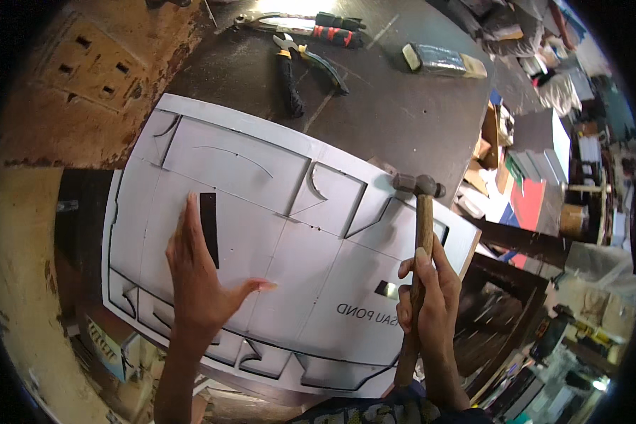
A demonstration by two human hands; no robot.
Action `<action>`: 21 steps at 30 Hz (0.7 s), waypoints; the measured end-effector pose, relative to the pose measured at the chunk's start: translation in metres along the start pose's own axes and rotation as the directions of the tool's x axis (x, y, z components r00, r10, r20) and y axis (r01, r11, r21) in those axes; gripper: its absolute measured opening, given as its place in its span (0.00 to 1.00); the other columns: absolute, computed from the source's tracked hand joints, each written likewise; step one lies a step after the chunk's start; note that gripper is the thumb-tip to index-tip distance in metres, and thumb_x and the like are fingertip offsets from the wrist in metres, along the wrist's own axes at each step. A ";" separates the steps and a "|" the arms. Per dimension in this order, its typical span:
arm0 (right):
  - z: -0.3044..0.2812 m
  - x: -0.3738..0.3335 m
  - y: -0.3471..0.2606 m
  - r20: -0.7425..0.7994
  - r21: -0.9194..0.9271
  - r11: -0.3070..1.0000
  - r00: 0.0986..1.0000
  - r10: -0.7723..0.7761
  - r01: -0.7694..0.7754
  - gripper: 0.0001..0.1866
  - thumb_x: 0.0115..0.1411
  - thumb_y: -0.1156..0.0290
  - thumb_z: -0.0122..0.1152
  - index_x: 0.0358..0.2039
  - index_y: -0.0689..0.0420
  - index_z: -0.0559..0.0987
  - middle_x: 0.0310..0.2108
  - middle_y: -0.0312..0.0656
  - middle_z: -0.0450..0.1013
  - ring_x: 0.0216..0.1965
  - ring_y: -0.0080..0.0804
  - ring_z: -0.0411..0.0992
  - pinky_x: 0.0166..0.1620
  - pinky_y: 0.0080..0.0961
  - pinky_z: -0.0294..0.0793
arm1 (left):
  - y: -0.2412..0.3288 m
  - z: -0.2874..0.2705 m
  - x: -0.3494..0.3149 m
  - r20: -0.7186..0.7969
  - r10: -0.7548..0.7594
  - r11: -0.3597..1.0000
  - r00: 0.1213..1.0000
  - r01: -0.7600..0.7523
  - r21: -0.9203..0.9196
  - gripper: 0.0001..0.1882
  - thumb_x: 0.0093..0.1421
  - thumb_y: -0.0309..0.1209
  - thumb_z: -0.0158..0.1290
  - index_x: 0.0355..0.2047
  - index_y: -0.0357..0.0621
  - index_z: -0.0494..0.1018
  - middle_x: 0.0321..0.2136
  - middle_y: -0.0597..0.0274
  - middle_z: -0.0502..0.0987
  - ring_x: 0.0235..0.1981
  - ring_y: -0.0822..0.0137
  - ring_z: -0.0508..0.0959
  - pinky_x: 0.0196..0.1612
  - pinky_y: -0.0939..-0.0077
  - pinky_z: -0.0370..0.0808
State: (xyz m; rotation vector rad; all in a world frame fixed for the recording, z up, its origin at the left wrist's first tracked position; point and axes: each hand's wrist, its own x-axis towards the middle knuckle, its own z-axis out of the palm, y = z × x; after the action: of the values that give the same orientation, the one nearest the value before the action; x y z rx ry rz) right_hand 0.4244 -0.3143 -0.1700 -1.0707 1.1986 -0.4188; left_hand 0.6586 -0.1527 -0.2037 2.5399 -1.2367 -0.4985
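Observation:
A large white board [311, 261] lies tilted across the dark bench, with thin dark strips set on edge in it, following curved and angled outlines. My left hand [203, 272] is over the board's left half, fingers stretched and thumb held apart, holding nothing. Beside those fingers is a narrow black rectangle [210, 230], which may be a slot. In my right hand [434, 293] is a hammer [423, 212], gripped by its wooden handle, its metal head pointing away from me above the board's right part. A small dark rectangular opening [386, 288] lies left of that hand.
Pliers with red-and-black handles [336, 34], cutting pliers [290, 74] and a wrapped block or brush-like thing [442, 61] lie on the bench [374, 106] beyond the board. A rusty metal plate [106, 78] is at the upper left. Cluttered shelves and papers [540, 166] stand at right.

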 end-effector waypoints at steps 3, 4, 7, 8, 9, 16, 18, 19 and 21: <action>0.020 -0.003 0.004 0.022 -0.018 1.000 1.000 0.022 -0.021 0.29 0.74 0.66 0.42 0.71 0.61 0.52 0.29 0.40 0.70 0.09 0.15 0.62 0.08 0.14 0.59 | -0.005 0.006 -0.001 0.015 0.022 0.999 1.000 -0.021 -0.032 0.77 0.35 0.49 0.76 0.72 0.31 0.33 0.70 0.32 0.46 0.72 0.38 0.50 0.72 0.44 0.46; 0.026 -0.007 0.005 0.012 -0.015 1.000 1.000 0.014 -0.013 0.30 0.74 0.66 0.43 0.72 0.62 0.52 0.29 0.41 0.70 0.09 0.15 0.62 0.08 0.14 0.59 | -0.006 0.006 0.000 0.025 0.019 0.999 1.000 -0.018 -0.045 0.77 0.35 0.48 0.76 0.71 0.31 0.33 0.70 0.32 0.46 0.72 0.38 0.49 0.72 0.44 0.45; 0.035 -0.012 -0.004 -0.092 -0.003 0.999 0.995 0.042 -0.043 0.29 0.75 0.65 0.43 0.70 0.64 0.55 0.30 0.41 0.70 0.10 0.14 0.63 0.08 0.14 0.59 | -0.009 0.003 -0.001 0.068 -0.003 1.000 0.998 0.005 -0.028 0.77 0.36 0.47 0.76 0.71 0.30 0.33 0.70 0.30 0.45 0.73 0.38 0.47 0.73 0.44 0.43; 0.034 -0.015 -0.003 -0.166 -0.039 0.999 0.986 0.022 -0.029 0.28 0.74 0.65 0.43 0.70 0.65 0.55 0.29 0.41 0.70 0.09 0.14 0.63 0.08 0.14 0.59 | -0.009 0.002 -0.001 0.070 0.010 1.000 0.997 -0.008 -0.030 0.76 0.37 0.47 0.76 0.71 0.30 0.33 0.70 0.30 0.45 0.72 0.37 0.48 0.73 0.44 0.44; 0.031 -0.015 -0.003 -0.204 -0.047 0.999 0.979 0.016 -0.026 0.28 0.74 0.65 0.44 0.69 0.65 0.56 0.29 0.40 0.69 0.10 0.14 0.63 0.08 0.14 0.59 | -0.009 0.002 0.000 0.072 0.022 0.999 0.997 -0.019 -0.031 0.76 0.37 0.47 0.76 0.71 0.29 0.33 0.70 0.30 0.46 0.72 0.37 0.48 0.73 0.44 0.44; 0.060 -0.017 -0.009 -0.194 -0.073 0.994 0.979 0.066 -0.081 0.28 0.75 0.64 0.43 0.69 0.65 0.56 0.24 0.39 0.68 0.08 0.15 0.62 0.07 0.16 0.57 | -0.015 0.005 0.003 0.064 0.062 0.997 0.996 -0.060 -0.044 0.76 0.37 0.50 0.75 0.71 0.28 0.35 0.69 0.27 0.46 0.72 0.35 0.49 0.72 0.41 0.46; 0.047 -0.017 -0.005 -0.202 -0.063 0.997 0.979 0.033 -0.047 0.29 0.75 0.64 0.43 0.70 0.65 0.55 0.25 0.39 0.68 0.08 0.15 0.62 0.07 0.16 0.58 | -0.014 0.003 0.004 0.058 0.068 0.997 0.996 -0.065 -0.042 0.76 0.37 0.48 0.76 0.71 0.30 0.35 0.69 0.28 0.47 0.71 0.34 0.49 0.72 0.42 0.46; 0.047 -0.017 -0.003 -0.302 -0.088 0.995 0.953 0.009 -0.037 0.29 0.74 0.65 0.43 0.70 0.65 0.55 0.25 0.39 0.69 0.08 0.15 0.63 0.07 0.16 0.58 | -0.012 0.002 0.004 0.055 0.080 0.996 0.995 -0.078 -0.042 0.76 0.36 0.46 0.77 0.72 0.31 0.34 0.70 0.28 0.47 0.71 0.34 0.50 0.72 0.42 0.46; 0.047 -0.016 -0.001 -0.264 -0.099 0.994 0.964 0.027 -0.054 0.28 0.74 0.66 0.43 0.69 0.66 0.55 0.24 0.39 0.68 0.08 0.15 0.63 0.07 0.15 0.59 | -0.011 0.003 0.005 0.055 0.089 0.995 0.994 -0.087 -0.048 0.76 0.37 0.46 0.77 0.72 0.31 0.34 0.70 0.29 0.46 0.71 0.34 0.50 0.72 0.43 0.47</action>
State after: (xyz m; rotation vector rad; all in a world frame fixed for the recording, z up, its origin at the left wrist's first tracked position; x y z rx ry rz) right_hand 0.4610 -0.2823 -0.1613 -1.1026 1.4888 -0.4806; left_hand 0.6675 -0.1506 -0.2116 2.4376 -1.3352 -0.5758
